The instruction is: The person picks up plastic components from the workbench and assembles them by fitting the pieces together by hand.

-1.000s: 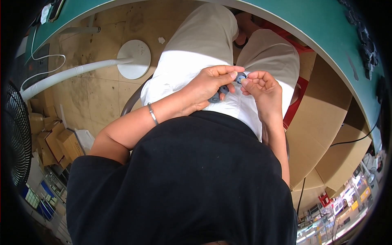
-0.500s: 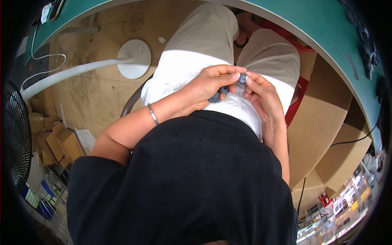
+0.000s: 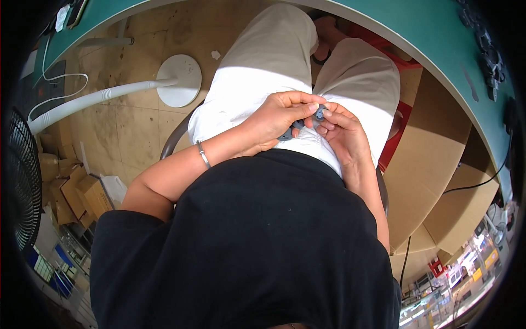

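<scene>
Over my lap, both hands meet at a small blue-grey round part (image 3: pixel 320 113) with little holes in its face. My left hand (image 3: pixel 280 116) pinches its left edge between thumb and forefinger. From the right, my right hand (image 3: pixel 346 131) closes its thumb and fingers on the same part. More dark grey pieces (image 3: pixel 285 135) of similar look show beneath my left palm, partly covered by the fingers. Whether they are joined to the pinched part, I cannot tell.
A green tabletop (image 3: pixel 378 12) curves round in front, with several dark linked parts (image 3: pixel 491 60) on its right. Open cardboard boxes (image 3: pixel 424 159) stand at my right. On the left are a black fan (image 3: pixel 23 181) and a white stand with a round base (image 3: pixel 183 82).
Both hands have shifted slightly left and down with the grey part between them. The part has turned a little, and the right hand's fingers have closed in nearer to the left hand.
</scene>
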### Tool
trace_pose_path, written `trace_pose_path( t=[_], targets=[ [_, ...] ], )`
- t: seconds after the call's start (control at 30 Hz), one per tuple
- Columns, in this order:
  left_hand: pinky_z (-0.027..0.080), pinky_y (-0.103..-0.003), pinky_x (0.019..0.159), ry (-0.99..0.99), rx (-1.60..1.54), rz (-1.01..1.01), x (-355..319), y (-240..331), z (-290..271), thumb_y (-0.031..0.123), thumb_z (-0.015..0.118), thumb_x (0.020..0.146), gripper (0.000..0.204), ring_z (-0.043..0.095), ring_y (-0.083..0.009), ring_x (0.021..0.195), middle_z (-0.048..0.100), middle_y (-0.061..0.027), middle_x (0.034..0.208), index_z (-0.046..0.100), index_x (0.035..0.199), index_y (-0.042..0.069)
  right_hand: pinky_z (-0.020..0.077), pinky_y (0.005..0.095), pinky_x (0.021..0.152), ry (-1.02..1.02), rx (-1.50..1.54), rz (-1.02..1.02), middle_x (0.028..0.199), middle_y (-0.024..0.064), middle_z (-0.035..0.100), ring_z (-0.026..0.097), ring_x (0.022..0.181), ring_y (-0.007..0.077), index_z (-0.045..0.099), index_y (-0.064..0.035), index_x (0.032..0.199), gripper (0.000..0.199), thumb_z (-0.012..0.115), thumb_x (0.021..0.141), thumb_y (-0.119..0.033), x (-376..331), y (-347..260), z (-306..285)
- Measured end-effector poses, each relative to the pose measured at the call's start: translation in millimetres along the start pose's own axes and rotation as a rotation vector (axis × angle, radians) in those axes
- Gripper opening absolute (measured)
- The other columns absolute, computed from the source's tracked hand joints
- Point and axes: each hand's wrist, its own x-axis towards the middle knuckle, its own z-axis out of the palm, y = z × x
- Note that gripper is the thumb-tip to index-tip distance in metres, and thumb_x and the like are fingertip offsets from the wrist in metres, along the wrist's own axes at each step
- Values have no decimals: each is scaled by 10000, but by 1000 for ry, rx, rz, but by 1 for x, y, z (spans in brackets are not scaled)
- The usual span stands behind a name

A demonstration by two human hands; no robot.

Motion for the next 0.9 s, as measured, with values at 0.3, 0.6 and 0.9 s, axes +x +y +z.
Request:
trace_pose_path(
  t=[0.3, 0.6, 0.9],
  targets=[
    [414, -196, 534, 15, 82, 8, 1, 2, -3, 194, 541, 995, 274, 523, -53, 716, 594, -4, 831, 632, 1205, 44, 350, 167, 645, 286, -574, -382, 786, -52, 543, 443, 697, 17, 613, -19, 935, 80, 662, 883, -54, -8, 11, 27],
    [407, -203, 509, 83, 26, 23, -2, 3, 3, 230, 531, 1001, 266, 500, -53, 665, 574, -8, 767, 618, 1159, 35, 409, 206, 664, 86, -495, -208, 781, -37, 571, 474, 694, 45, 661, 9, 1018, 169, 688, 875, -75, -8, -8, 20],
    [416, -206, 504, 51, 119, 84, 4, -10, -1, 227, 574, 980, 242, 538, -59, 687, 605, -17, 815, 614, 1086, 13, 421, 232, 661, 120, -1300, -571, 736, -6, 566, 468, 669, 77, 673, 3, 913, 120, 724, 830, -66, -12, -11, 18]
  ],
)
